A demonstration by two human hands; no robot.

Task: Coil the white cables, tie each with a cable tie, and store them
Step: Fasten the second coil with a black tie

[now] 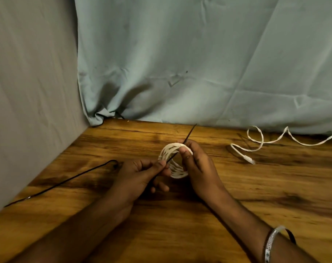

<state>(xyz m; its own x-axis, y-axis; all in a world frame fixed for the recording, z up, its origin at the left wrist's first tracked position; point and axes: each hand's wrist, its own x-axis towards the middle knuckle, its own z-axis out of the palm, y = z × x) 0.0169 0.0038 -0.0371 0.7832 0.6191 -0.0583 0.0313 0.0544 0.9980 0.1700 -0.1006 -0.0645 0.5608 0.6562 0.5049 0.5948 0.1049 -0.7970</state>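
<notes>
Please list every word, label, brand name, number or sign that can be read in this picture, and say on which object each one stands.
None can be read: no writing shows on the coiled white cable, the black cable tie, the loose white cable, the wooden table or the cloth backdrop.
The silver bangle carries small marks, too blurred to read.

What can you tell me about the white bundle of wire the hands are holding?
The coiled white cable is a flat, pale cord wound into a small ring of several loops, with gaps showing between the strands. It is held just above the wooden table, tilted on edge. The right hand grips its far side, thumb over the loops. The left hand pinches a thin black cable tie that slants across the ring. It does not look fastened yet.
</notes>
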